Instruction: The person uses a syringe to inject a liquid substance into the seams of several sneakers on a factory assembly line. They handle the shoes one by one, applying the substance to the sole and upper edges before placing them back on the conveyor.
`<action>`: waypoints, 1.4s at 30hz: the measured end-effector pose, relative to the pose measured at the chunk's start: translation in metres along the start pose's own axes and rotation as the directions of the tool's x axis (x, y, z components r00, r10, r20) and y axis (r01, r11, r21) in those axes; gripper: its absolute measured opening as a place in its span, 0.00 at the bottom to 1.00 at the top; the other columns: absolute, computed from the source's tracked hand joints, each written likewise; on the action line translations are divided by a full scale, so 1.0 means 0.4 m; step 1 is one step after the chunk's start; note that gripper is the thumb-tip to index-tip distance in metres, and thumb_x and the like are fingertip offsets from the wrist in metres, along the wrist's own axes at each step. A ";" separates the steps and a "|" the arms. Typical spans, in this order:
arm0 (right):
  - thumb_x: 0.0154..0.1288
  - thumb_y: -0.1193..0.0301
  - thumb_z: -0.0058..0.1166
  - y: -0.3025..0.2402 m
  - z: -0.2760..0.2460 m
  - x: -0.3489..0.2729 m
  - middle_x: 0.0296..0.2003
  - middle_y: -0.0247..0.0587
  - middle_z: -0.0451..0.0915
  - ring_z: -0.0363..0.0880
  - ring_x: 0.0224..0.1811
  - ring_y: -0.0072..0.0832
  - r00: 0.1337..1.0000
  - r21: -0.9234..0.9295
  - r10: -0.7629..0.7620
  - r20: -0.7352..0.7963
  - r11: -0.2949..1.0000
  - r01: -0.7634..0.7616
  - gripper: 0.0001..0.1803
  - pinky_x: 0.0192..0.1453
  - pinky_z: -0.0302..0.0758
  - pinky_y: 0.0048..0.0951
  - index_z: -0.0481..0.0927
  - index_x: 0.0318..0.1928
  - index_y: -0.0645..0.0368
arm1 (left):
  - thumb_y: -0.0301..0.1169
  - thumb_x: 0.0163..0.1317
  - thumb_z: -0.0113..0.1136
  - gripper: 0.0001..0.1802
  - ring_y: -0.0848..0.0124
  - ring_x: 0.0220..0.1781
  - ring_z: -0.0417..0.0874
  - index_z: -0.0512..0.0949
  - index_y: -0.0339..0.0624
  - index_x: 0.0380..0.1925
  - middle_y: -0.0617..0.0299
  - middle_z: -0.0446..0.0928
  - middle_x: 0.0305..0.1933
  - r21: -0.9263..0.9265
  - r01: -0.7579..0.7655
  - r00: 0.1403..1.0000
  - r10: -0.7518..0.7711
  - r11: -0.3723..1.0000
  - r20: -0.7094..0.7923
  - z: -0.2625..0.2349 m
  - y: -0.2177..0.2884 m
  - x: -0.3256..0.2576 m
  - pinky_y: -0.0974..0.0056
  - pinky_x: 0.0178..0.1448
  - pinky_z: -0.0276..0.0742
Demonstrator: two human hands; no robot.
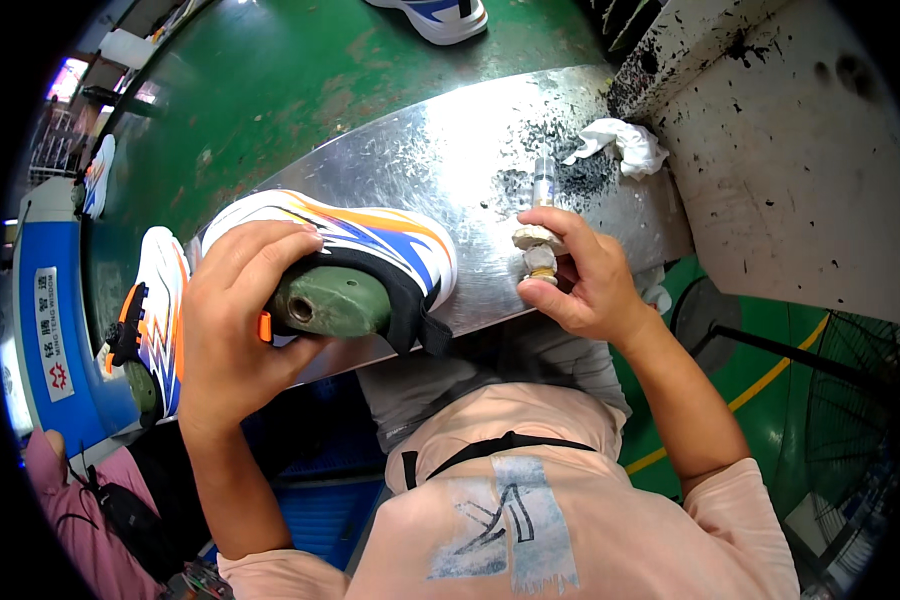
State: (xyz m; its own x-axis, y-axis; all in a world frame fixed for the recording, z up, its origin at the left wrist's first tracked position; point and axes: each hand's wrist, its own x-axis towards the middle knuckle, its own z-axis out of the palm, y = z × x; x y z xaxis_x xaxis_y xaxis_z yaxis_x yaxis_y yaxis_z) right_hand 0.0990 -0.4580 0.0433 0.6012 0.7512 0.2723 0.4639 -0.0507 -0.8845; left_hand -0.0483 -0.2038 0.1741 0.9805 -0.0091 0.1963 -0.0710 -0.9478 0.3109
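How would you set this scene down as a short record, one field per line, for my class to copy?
Left hand: gripping a patterned shoe, white, orange and blue
Inside that shoe: green block with a round hole
Right hand: pinching a small pale object; exact kind unclear
Surface: shiny metal table, dark marks toward the far right
Beyond right hand: clear tube; crumpled white cloth or tissue
Left of left hand: similar second shoe

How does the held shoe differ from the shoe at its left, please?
The held shoe, gripped in the left hand, lies across the picture; the neighbour runs up it. The held shoe's green form shows broadly, the neighbour's only slightly. Both are white, orange and blue.
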 end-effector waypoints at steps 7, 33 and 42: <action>0.60 0.60 0.65 0.015 -0.001 0.001 0.31 0.34 0.74 0.67 0.23 0.18 0.998 0.011 -0.062 -0.003 0.998 0.062 0.30 0.25 0.65 0.20 0.70 0.58 0.60 | 0.24 0.27 0.75 0.32 0.53 0.49 0.80 0.78 0.40 0.42 0.54 0.80 0.44 0.014 0.004 0.999 -0.004 1.000 0.034 -0.002 0.001 0.024 0.55 0.53 0.74; 0.60 0.59 0.65 0.018 -0.004 -0.002 0.31 0.32 0.73 0.63 0.21 0.15 0.997 0.004 -0.071 0.011 0.998 0.070 0.31 0.23 0.60 0.19 0.69 0.58 0.60 | 0.22 0.24 0.76 0.37 0.54 0.52 0.80 0.78 0.38 0.45 0.52 0.80 0.47 0.036 -0.007 0.998 0.005 0.999 0.058 -0.002 0.000 0.011 0.56 0.58 0.74; 0.60 0.59 0.65 0.016 -0.004 -0.001 0.30 0.32 0.73 0.63 0.20 0.15 0.997 -0.007 -0.078 0.003 0.997 0.078 0.31 0.23 0.60 0.19 0.70 0.58 0.60 | 0.23 0.24 0.76 0.37 0.54 0.52 0.80 0.78 0.38 0.45 0.52 0.80 0.47 0.032 -0.012 0.998 0.010 0.999 0.061 -0.002 -0.004 0.012 0.56 0.57 0.74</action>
State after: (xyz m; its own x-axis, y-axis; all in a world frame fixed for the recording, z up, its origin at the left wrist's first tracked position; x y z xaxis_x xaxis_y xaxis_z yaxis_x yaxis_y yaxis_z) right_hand 0.1027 -0.4595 0.0382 0.5615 0.7547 0.3393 0.5140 0.0032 -0.8578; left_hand -0.0437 -0.2021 0.1754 0.9890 -0.0377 0.1428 -0.0767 -0.9574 0.2785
